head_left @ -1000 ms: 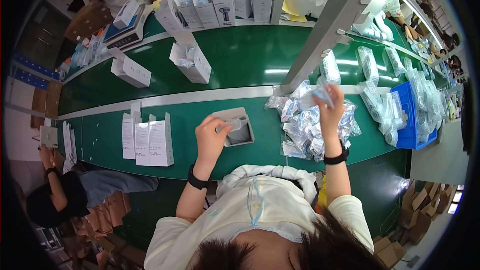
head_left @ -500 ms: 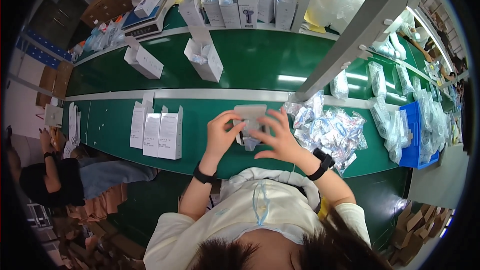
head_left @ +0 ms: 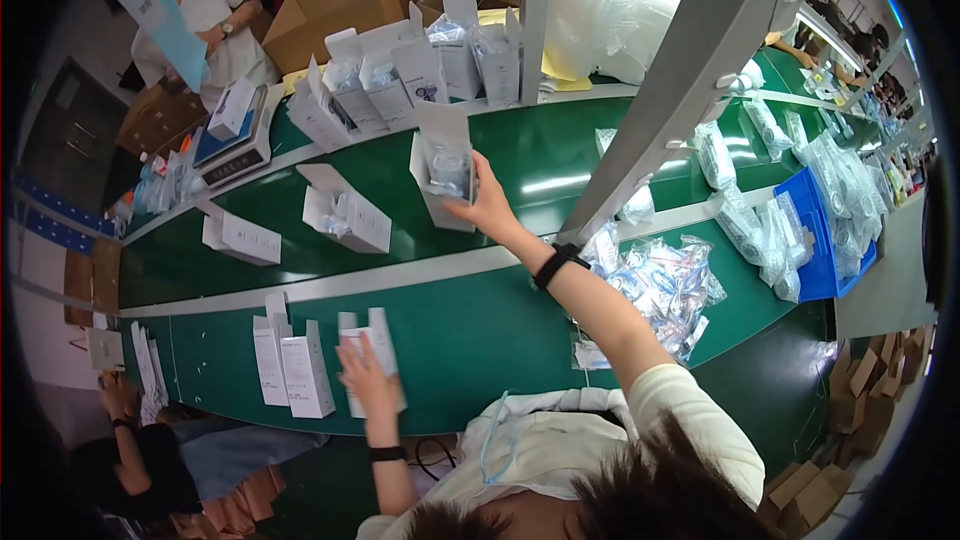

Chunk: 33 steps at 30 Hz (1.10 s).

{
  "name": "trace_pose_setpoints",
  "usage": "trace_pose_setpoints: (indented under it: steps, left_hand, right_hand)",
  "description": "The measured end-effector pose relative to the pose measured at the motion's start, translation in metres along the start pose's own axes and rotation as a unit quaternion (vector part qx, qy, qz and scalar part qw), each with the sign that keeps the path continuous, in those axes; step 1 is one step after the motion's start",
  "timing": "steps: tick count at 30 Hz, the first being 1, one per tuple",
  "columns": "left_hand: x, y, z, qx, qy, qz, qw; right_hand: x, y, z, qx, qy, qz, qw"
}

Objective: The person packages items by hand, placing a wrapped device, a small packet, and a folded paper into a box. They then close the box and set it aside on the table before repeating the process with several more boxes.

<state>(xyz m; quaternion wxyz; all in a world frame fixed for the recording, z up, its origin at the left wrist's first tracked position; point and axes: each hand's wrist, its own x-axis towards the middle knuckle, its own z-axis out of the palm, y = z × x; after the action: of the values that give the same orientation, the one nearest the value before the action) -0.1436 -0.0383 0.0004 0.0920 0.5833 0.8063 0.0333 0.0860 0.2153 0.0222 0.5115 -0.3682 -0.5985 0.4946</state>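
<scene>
White cartons [head_left: 306, 375], two close together, stand at the left on the near green table [head_left: 490, 320]. Behind them, beyond a pale rail [head_left: 430, 273], an open carton [head_left: 243, 238] sits on the far green bench [head_left: 560, 150]. To its right, apart from it, a bag-filled carton [head_left: 358, 225] shows clear plastic at its mouth. Nearer, the left hand [head_left: 370, 375] lies with fingers spread against a blurred carton [head_left: 388, 352]; I cannot tell whether it grips. Farther right, the right hand [head_left: 482, 198] clasps the side of a flap-up carton [head_left: 440, 202] on the far bench, with a clear bag [head_left: 449, 170] inside. Beside the right forearm spreads a heap of clear packets [head_left: 665, 285]; rightmost, bubble-wrapped parcels [head_left: 770, 240] lie against a blue bin [head_left: 822, 275].
</scene>
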Motion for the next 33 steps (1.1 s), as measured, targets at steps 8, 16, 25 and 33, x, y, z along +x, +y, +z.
trace_pose_setpoints:
  steps: [8, 16, 25, 33]
  left_hand:
    - [0.015, 0.093, -0.021, -0.111, -0.048, -0.008, 0.993]
    - [0.058, 0.032, 0.006, -0.649, -0.246, -0.145, 0.705]
    - [0.035, 0.096, -0.047, -0.606, -0.193, 0.032, 0.771]
    - [0.033, 0.162, -0.027, -0.473, -0.001, 0.275, 0.837]
  right_hand:
    - [-0.055, -0.016, -0.040, -0.326, -0.052, -0.001, 0.944]
    - [-0.081, -0.100, -0.221, -0.418, 0.127, 0.214, 0.874]
    - [-0.024, 0.018, -0.215, -0.647, 0.172, -0.001, 0.742]
    - [-0.096, -0.062, -0.252, 0.006, 0.326, 0.063, 0.943]
